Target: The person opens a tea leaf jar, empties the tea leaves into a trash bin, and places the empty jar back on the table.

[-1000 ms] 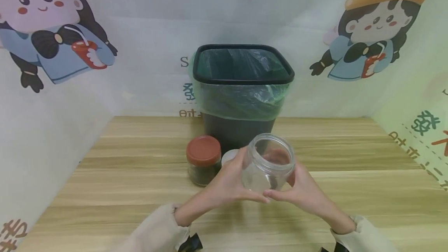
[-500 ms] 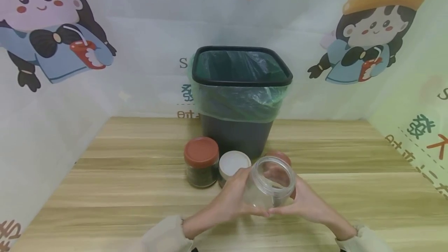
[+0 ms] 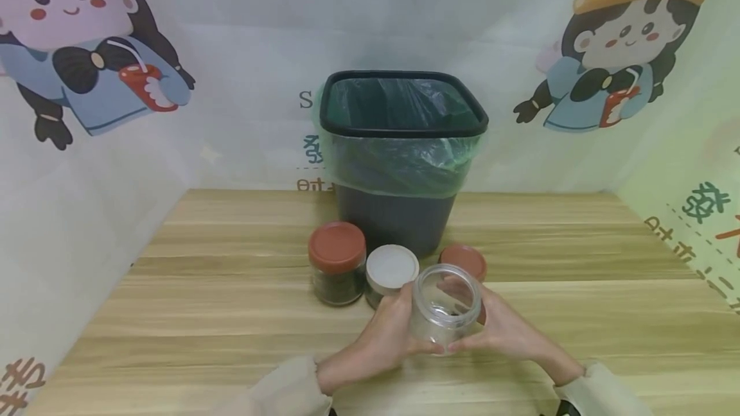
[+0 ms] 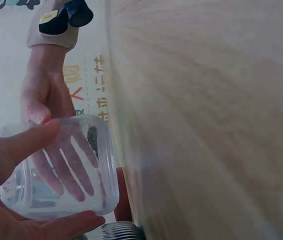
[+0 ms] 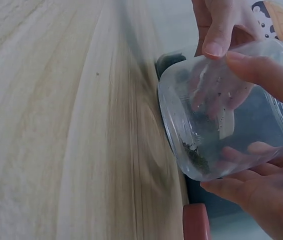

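Note:
A clear, lidless jar [image 3: 442,332] is held between my two hands, mouth up, its base close over the table. Some dark bits [image 5: 196,157] cling inside near its base. My left hand [image 3: 387,329] grips the jar's left side, thumb in front and fingers round the back. My right hand [image 3: 509,329] grips the right side the same way, and the thumb tips nearly meet in front. Behind the jar is a red lid [image 3: 462,260]. To the left stand a white-lidded jar [image 3: 393,267] and a red-lidded jar [image 3: 337,262] with dark contents.
A dark trash bin [image 3: 399,217] lined with a green translucent bag [image 3: 405,165] stands behind the jars. The wooden table [image 3: 231,313] meets a printed cloth backdrop [image 3: 248,82] at the back and sides.
Both hands have brought the clear jar down and nearer to me, and it stands more upright. The white-lidded jar and the red lid behind have come into fuller view.

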Available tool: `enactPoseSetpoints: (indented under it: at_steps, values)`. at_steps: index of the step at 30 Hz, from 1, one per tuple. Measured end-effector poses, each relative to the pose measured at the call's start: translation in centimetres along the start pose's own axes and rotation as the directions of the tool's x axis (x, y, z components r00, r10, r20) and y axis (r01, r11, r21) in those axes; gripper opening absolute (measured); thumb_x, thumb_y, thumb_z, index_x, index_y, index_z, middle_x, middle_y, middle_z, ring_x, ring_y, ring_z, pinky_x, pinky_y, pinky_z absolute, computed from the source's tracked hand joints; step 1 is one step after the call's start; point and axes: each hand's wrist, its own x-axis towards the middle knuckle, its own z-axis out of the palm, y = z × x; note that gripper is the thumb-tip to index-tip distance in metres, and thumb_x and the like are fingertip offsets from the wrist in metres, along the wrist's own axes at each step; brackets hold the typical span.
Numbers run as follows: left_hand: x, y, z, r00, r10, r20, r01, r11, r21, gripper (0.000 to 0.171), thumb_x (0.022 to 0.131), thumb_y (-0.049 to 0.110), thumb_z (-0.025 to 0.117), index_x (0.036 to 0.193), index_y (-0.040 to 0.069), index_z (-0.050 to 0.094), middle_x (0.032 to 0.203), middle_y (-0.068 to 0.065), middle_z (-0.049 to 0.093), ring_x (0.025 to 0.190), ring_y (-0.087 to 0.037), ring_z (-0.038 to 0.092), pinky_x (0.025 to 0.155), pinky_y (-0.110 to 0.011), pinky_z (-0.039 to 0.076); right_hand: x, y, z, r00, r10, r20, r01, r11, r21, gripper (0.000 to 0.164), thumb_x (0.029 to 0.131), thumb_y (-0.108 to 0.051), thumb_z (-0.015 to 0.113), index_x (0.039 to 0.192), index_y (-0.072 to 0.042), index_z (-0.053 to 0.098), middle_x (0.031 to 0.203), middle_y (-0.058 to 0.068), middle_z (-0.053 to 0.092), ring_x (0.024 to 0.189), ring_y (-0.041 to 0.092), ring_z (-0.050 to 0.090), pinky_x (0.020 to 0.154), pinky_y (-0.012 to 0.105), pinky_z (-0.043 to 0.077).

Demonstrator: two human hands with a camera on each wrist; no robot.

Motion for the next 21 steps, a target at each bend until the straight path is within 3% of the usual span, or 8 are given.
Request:
enactPoseSetpoints:
  at_steps: [6, 14, 18, 21]
  values:
    - [-0.1, 0.0, 0.5, 0.999, -0.014, -0.05, 0.017, 0.998, 0.065, 0.081, 0.053, 0.017, 0.085, 0.117, -0.006, 0.042, 0.101, -0.02, 0.061, 0.095, -0.029, 0.059, 0.077, -0.033, 0.05, 0.1, 0.6, -0.3, 0.999, 0.04, 0.017, -0.04, 0.999, 0.017, 0.083, 0.065, -0.009, 0.077, 0.131, 0.005, 0.029, 0.127, 0.024, 0.041, 0.115, 0.043, 0.039, 0.093, 0.046, 0.038]
    - [0.2, 0.4, 0.5, 0.999, -0.038, -0.033, 0.041, 0.993, 0.115, 0.085, 0.054, 0.02, 0.084, 0.118, -0.007, 0.036, 0.092, -0.023, 0.062, 0.088, -0.03, 0.061, 0.071, -0.033, 0.051, 0.2, 0.9, -0.7, 0.995, 0.098, 0.027, -0.098, 0.995, -0.018, 0.082, 0.065, -0.013, 0.078, 0.129, 0.007, 0.031, 0.124, 0.026, 0.041, 0.116, 0.044, 0.038, 0.091, 0.049, 0.04]
    - [0.3, 0.6, 0.4, 0.998, -0.055, -0.021, 0.058, 0.986, 0.154, 0.078, 0.056, 0.023, 0.083, 0.113, -0.009, 0.041, 0.088, -0.024, 0.062, 0.083, -0.031, 0.062, 0.066, -0.031, 0.052, 0.3, 1.1, -0.9, 0.996, 0.083, 0.038, -0.082, 0.996, -0.026, 0.081, 0.066, -0.013, 0.077, 0.128, 0.009, 0.031, 0.124, 0.028, 0.041, 0.116, 0.046, 0.038, 0.09, 0.052, 0.039]
    - [0.3, 0.7, 0.4, 0.999, -0.023, -0.025, 0.029, 0.972, 0.235, 0.066, 0.059, 0.026, 0.081, 0.103, -0.01, 0.048, 0.078, -0.021, 0.063, 0.074, -0.028, 0.063, 0.057, -0.028, 0.051, 0.4, 1.3, -1.0, 0.997, 0.073, 0.033, -0.072, 0.997, -0.025, 0.08, 0.066, -0.012, 0.077, 0.127, 0.01, 0.031, 0.124, 0.028, 0.042, 0.114, 0.045, 0.039, 0.091, 0.05, 0.038]
